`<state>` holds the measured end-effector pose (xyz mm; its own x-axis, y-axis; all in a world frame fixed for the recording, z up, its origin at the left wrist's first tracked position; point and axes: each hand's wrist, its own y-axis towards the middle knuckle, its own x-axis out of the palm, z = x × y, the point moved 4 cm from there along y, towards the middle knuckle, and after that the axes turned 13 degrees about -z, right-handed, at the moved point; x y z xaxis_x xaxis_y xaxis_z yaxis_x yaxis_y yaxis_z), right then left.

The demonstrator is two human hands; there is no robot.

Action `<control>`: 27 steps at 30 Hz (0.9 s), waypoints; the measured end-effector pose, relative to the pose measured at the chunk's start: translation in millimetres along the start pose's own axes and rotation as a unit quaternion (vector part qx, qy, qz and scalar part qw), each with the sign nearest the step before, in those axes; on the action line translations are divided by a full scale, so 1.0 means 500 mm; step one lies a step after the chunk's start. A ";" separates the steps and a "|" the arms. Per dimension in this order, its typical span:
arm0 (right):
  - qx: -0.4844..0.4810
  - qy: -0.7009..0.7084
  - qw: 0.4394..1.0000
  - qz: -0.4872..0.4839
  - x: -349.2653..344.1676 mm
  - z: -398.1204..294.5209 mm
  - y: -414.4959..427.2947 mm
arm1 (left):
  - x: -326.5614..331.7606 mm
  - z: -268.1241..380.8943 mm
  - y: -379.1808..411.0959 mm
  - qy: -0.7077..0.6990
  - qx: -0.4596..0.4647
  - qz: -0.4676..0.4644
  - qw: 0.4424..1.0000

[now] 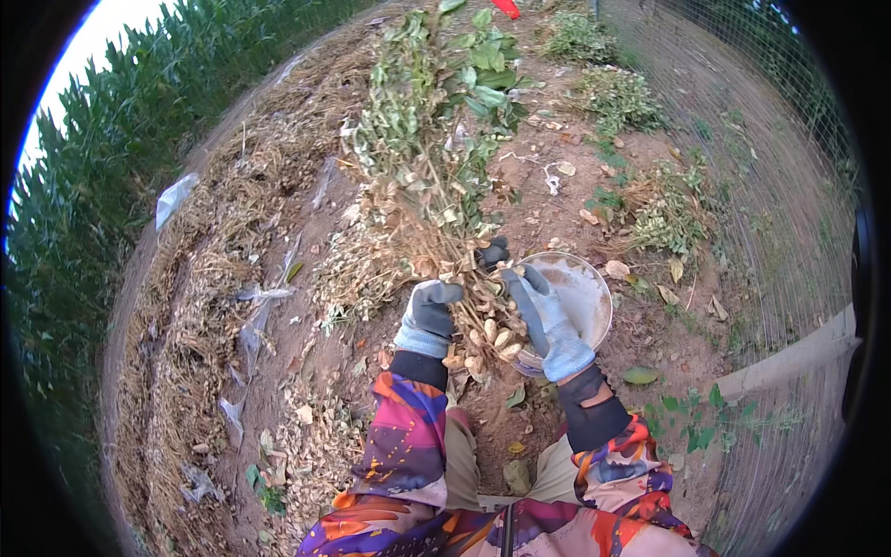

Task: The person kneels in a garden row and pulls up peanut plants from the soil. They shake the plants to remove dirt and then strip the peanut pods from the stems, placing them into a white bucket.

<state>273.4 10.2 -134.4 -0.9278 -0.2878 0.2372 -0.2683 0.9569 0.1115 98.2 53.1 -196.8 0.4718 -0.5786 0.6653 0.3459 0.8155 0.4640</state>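
Observation:
Both my hands wear grey-blue work gloves with dark palms. My left hand (pixel 430 315) is closed around the lower stems of an uprooted bunch of peanut plants (pixel 435 167), whose leafy tops stretch away from me. Several pale peanut pods (pixel 499 335) hang at the root end, between my hands and toward me. On the right side of the same root end, my right hand (pixel 546 317) grips the plants, its fingers partly hidden by stems. Dark glove-like fingertips (pixel 493 253) show just beyond the stems. A round white bucket (pixel 588 296), dusty inside, stands on the soil behind my right hand, partly covered by it.
Dried peanut plants (pixel 202 299) lie in long rows to the left, with plastic film scraps (pixel 254 334) among them. Tall green corn (pixel 118 118) borders that side. Wire netting (pixel 779 209) and a pale pole (pixel 786 355) run along the right. More plant heaps (pixel 616 97) lie ahead.

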 end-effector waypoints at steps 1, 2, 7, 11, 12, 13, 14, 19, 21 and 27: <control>0.010 -0.012 1.000 -0.004 0.000 0.001 0.001 | -0.014 -0.003 -0.009 0.023 -0.003 0.102 0.994; 0.011 -0.011 1.000 0.009 0.001 -0.002 -0.002 | -0.021 -0.011 -0.015 0.004 0.000 0.165 0.986; -0.002 0.007 1.000 -0.004 0.020 -0.005 0.000 | 0.061 0.009 0.011 0.004 -0.038 -0.094 0.995; 0.032 0.142 0.989 0.027 0.004 0.056 0.022 | 0.179 0.030 0.043 -0.140 -0.057 -0.101 0.983; 0.037 0.169 0.984 0.031 -0.006 0.067 0.026 | 0.171 0.026 0.041 -0.093 -0.068 -0.068 0.991; 0.049 0.155 0.986 0.033 -0.011 0.075 0.035 | 0.153 0.021 0.039 -0.038 -0.085 -0.014 0.996; 0.038 0.108 0.989 0.089 -0.011 0.084 0.040 | 0.138 0.016 0.033 0.011 -0.100 0.037 0.994; -0.003 -0.212 0.973 0.094 -0.045 0.101 0.056 | 0.115 0.017 0.041 0.200 -0.105 0.086 0.970; 0.056 0.107 0.988 0.097 -0.068 0.119 0.065 | 0.145 -0.003 0.048 0.173 -0.133 0.127 0.968; 0.104 0.114 0.988 0.010 -0.017 0.101 0.019 | 0.130 -0.028 0.051 0.127 -0.204 0.161 0.957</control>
<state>265.9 24.0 -184.0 -0.8577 -0.2477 0.4505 -0.3200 0.9431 -0.0908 149.1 36.2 -150.2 0.7716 -0.3233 0.5479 0.4117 0.9103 -0.0427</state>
